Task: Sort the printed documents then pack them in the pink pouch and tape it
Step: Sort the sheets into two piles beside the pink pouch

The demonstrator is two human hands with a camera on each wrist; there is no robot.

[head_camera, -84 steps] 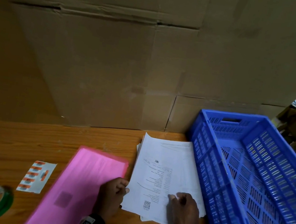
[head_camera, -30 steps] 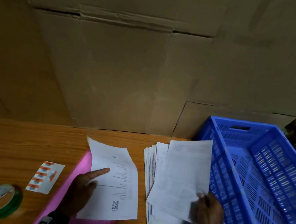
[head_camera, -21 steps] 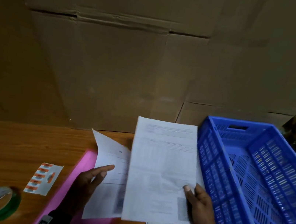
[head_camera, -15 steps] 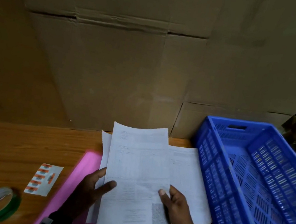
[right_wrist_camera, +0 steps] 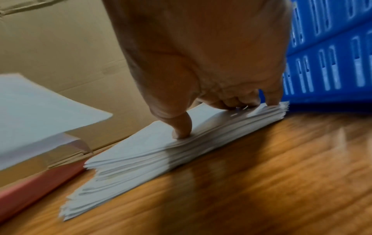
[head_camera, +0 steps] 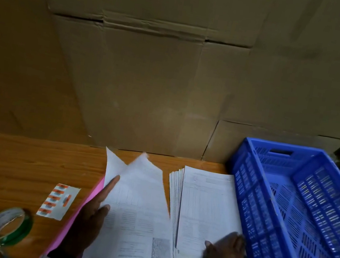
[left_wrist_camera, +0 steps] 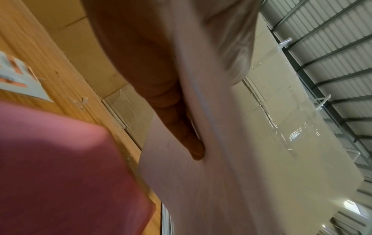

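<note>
Beside the blue crate [head_camera: 297, 216], the fanned stack of printed documents [head_camera: 203, 219] lies on the wooden table [head_camera: 15, 160]. The right hand [head_camera: 226, 252] presses curled fingertips on its near corner. The left hand [head_camera: 93, 212] pinches loose sheets [head_camera: 140, 213] above the pink pouch [head_camera: 74, 220]. Thin and floppy; I'd lift each by a corner.

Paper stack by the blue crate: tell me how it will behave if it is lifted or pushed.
The paper stack is already fanned along its edges, so a push would probably slide the loose sheets further apart. Lifted by one end it would likely sag. The right hand rests on its top sheet, which should steady it.
</note>
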